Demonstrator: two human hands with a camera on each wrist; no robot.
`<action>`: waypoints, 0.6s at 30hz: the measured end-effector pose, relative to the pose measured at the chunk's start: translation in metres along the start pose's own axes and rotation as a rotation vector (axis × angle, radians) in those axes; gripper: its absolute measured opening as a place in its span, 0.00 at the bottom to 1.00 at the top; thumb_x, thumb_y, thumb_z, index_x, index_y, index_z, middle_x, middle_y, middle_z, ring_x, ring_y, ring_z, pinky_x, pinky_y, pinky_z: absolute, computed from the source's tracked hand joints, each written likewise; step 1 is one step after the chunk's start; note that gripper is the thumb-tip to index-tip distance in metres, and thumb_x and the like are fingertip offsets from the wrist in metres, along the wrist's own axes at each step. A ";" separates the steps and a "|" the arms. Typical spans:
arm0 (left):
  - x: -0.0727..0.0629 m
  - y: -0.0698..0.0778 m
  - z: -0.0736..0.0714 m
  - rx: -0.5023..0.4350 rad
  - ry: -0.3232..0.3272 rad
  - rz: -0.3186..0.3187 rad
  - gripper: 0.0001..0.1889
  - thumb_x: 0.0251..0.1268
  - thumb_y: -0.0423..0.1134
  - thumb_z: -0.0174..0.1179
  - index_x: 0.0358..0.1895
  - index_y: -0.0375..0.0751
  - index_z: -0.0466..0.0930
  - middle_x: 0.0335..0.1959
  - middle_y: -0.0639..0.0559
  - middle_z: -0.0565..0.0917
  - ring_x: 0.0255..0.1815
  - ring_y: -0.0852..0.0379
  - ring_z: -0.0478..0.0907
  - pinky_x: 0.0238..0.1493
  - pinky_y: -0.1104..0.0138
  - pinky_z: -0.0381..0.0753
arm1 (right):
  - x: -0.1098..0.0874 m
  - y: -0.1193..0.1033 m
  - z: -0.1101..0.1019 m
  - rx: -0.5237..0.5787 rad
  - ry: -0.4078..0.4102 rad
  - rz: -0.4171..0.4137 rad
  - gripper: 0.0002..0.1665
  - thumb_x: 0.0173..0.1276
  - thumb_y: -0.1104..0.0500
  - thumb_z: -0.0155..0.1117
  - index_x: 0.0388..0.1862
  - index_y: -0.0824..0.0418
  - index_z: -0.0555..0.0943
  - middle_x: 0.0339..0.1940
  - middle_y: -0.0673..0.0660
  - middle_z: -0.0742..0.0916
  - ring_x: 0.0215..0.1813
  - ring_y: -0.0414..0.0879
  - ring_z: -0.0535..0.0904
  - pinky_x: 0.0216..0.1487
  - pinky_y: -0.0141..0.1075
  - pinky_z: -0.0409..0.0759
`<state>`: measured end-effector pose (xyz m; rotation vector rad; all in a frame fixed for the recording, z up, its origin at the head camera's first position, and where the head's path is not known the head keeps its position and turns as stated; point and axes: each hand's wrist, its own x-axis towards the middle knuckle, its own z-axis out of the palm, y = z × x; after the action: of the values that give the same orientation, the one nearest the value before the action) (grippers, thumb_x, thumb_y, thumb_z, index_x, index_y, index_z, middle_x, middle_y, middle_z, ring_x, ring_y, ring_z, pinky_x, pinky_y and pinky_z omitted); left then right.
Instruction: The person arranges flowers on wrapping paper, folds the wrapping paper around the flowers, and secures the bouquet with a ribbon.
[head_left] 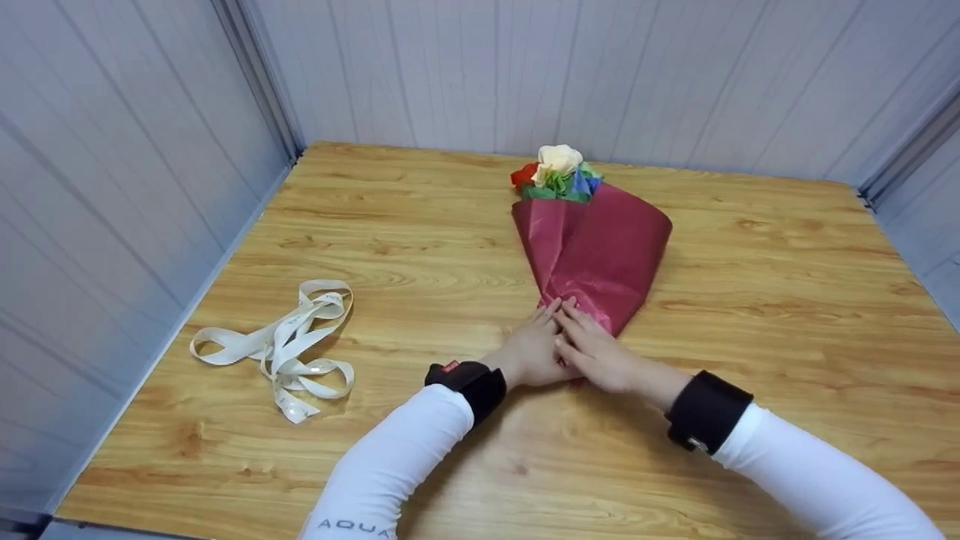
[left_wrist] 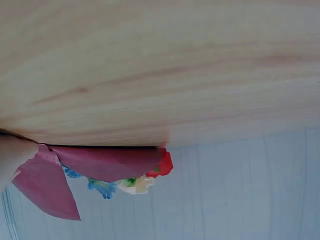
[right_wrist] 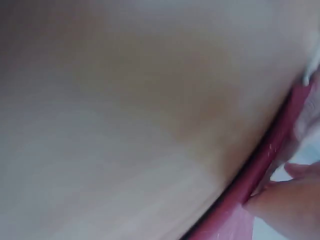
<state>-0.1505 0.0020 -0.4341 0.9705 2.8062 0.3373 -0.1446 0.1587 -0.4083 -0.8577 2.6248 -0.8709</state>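
A bouquet of artificial flowers (head_left: 559, 163) in red, cream and blue lies on the table, wrapped in dark red paper (head_left: 611, 251). Its blooms point toward the back wall. My left hand (head_left: 541, 354) holds the narrow lower end of the wrap, with its thumb hidden from the head view. Overlapping it, my right hand (head_left: 604, 361) presses on the paper with fairly straight fingers. In the left wrist view, the red wrap (left_wrist: 107, 162) rests along the tabletop. A blurred right wrist view shows a hand (right_wrist: 290, 205) right at the paper's edge.
A loose tangle of white printed ribbon (head_left: 289, 349) lies on the wooden table (head_left: 420, 202), left of the bouquet. Pale panelled walls (head_left: 450, 75) close off the back and both sides of the table.
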 end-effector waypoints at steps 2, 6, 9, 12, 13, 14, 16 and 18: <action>-0.002 0.000 -0.001 0.020 -0.023 0.002 0.42 0.65 0.64 0.47 0.75 0.45 0.48 0.77 0.42 0.41 0.78 0.46 0.36 0.76 0.58 0.39 | -0.007 0.004 0.004 -0.048 -0.029 0.010 0.34 0.77 0.54 0.41 0.73 0.72 0.51 0.76 0.71 0.51 0.76 0.67 0.43 0.72 0.60 0.41; -0.002 0.002 -0.001 0.059 -0.022 0.005 0.45 0.62 0.70 0.45 0.76 0.48 0.46 0.77 0.43 0.41 0.78 0.47 0.36 0.76 0.58 0.39 | -0.014 0.018 0.004 -0.155 -0.001 0.046 0.34 0.76 0.56 0.41 0.74 0.71 0.48 0.75 0.72 0.50 0.76 0.66 0.43 0.72 0.59 0.40; -0.003 0.003 0.001 0.079 -0.015 0.012 0.49 0.58 0.73 0.45 0.76 0.49 0.44 0.78 0.43 0.41 0.78 0.47 0.36 0.76 0.57 0.40 | -0.016 0.026 0.003 -0.209 0.017 0.057 0.35 0.76 0.57 0.43 0.72 0.76 0.48 0.74 0.75 0.52 0.75 0.67 0.45 0.73 0.58 0.43; -0.005 0.002 0.001 0.084 -0.008 0.016 0.51 0.55 0.75 0.48 0.76 0.50 0.42 0.78 0.44 0.41 0.78 0.46 0.36 0.75 0.56 0.41 | -0.015 0.030 0.003 -0.250 0.022 0.059 0.36 0.76 0.57 0.43 0.71 0.80 0.48 0.73 0.75 0.54 0.74 0.68 0.47 0.72 0.58 0.45; -0.005 0.002 0.001 0.086 -0.006 0.016 0.52 0.54 0.75 0.48 0.76 0.50 0.42 0.78 0.44 0.41 0.78 0.46 0.36 0.75 0.56 0.41 | -0.014 0.030 0.002 -0.261 0.025 0.057 0.36 0.76 0.56 0.43 0.70 0.80 0.49 0.73 0.75 0.55 0.74 0.68 0.47 0.72 0.58 0.46; -0.005 0.001 0.001 0.085 -0.006 0.015 0.52 0.54 0.75 0.48 0.76 0.50 0.42 0.78 0.44 0.41 0.78 0.46 0.36 0.75 0.56 0.41 | -0.014 0.031 0.002 -0.271 0.026 0.057 0.36 0.76 0.56 0.44 0.70 0.81 0.50 0.73 0.75 0.55 0.74 0.69 0.47 0.72 0.58 0.46; -0.005 0.000 0.000 0.083 -0.008 0.010 0.53 0.53 0.76 0.48 0.77 0.51 0.40 0.78 0.44 0.40 0.78 0.47 0.35 0.76 0.56 0.40 | -0.012 0.032 0.001 -0.292 0.023 0.068 0.36 0.76 0.54 0.44 0.70 0.80 0.51 0.73 0.75 0.55 0.74 0.68 0.47 0.72 0.58 0.46; -0.004 0.000 0.000 0.075 -0.014 0.004 0.53 0.53 0.76 0.48 0.77 0.51 0.40 0.78 0.45 0.39 0.78 0.47 0.34 0.76 0.57 0.39 | -0.009 0.035 -0.001 -0.311 0.016 0.094 0.37 0.76 0.52 0.44 0.71 0.78 0.51 0.74 0.74 0.54 0.75 0.67 0.46 0.73 0.57 0.45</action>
<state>-0.1472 -0.0009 -0.4341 0.9894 2.8233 0.2261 -0.1535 0.1877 -0.4289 -0.7906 2.8337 -0.4539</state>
